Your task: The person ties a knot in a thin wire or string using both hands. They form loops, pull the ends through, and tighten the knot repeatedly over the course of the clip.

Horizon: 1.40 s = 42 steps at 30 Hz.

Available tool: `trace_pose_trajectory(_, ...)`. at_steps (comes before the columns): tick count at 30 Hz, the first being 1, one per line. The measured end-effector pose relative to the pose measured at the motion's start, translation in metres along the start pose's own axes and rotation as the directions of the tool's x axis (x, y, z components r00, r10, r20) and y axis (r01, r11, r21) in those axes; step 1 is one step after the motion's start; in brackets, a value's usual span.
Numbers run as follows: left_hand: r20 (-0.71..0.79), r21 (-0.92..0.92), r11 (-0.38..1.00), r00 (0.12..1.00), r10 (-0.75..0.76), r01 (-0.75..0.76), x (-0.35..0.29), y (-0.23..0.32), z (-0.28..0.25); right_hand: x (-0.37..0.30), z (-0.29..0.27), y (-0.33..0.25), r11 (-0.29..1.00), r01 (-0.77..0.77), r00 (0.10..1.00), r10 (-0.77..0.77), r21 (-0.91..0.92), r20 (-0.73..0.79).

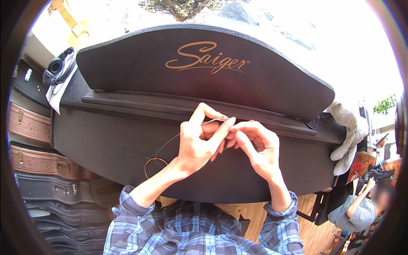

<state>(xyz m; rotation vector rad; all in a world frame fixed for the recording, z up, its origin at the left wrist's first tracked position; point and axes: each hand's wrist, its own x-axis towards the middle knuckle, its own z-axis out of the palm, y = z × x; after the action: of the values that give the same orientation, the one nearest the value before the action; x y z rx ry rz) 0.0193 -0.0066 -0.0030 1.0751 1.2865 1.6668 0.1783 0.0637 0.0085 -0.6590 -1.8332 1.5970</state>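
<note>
My left hand (199, 138) is closed in a pinch on thin instrument strings, with thumb and index finger together near the middle of the view. A fine string (170, 139) trails from it in a loose curve to the left. A copper-coloured loop (146, 166) of string hangs beside my left wrist. Just to the right, my right hand (257, 144) is closed, its thumb and fingertips meeting close to the left fingertips. A short bit of string shows below the fingers; the exact grip is hidden. Both hands are above a black piano-like lid (106, 136).
A black upright panel (127, 63) with gold lettering stands behind my hands. Headphones (56, 66) lie at the far left, a fuzzy grey cloth (350, 131) at the right. Instrument cases (46, 163) are stacked at left. Another person (357, 210) sits at the lower right.
</note>
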Motion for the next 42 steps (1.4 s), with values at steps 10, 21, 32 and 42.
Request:
trace_pose_trajectory(10,-0.052,-0.023,0.996,0.995,-0.083,0.082,0.002,-0.001,-0.001,0.000,-0.012,-0.002,0.998,0.043,0.992,-0.048,0.043,0.120)
trace_pose_trajectory(21,-0.042,0.040,0.996,0.996,-0.081,0.083,0.003,0.000,-0.005,-0.003,-0.020,-0.016,0.958,-0.161,0.975,0.117,0.239,0.190)
trace_pose_trajectory(32,0.010,-0.136,0.985,0.994,-0.108,0.108,0.002,0.005,-0.002,0.002,-0.018,-0.008,0.941,-0.037,0.992,0.076,0.338,-0.101)
trace_pose_trajectory(42,-0.164,-0.180,0.982,0.986,0.019,-0.049,0.006,0.011,-0.008,0.002,-0.025,-0.010,0.931,-0.029,0.960,0.127,0.363,-0.249)
